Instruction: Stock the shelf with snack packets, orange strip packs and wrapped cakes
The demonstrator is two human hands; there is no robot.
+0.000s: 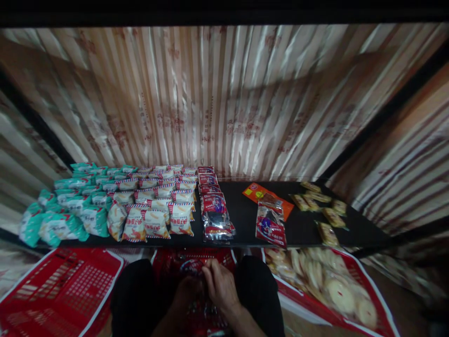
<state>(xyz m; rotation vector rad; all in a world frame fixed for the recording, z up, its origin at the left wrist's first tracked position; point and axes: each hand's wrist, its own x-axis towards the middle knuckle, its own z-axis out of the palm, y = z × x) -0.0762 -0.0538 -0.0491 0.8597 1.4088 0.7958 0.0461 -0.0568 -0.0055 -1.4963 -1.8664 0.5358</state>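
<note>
Between my knees, my right hand [220, 283] is closed, thumb and fingers pinched at the edge of a dark red snack packet [192, 267]. Close beside it on the left is my left hand [187, 288], in deep shade; its fingers cannot be made out. Both hands are over a red basket [231, 255] with more shiny red packets in it. On the black shelf [242, 224] ahead, a column of the same red packets [214, 210] runs front to back. Another red packet [270, 222] lies partly over an orange packet [250, 191].
Left on the shelf stand rows of white snack bags [150, 222] and teal bags [63, 227]. Small yellow packets [333, 217] lie scattered at the right. A red basket [87, 281] is below left; another basket [380, 299] with round packaged pastries is below right.
</note>
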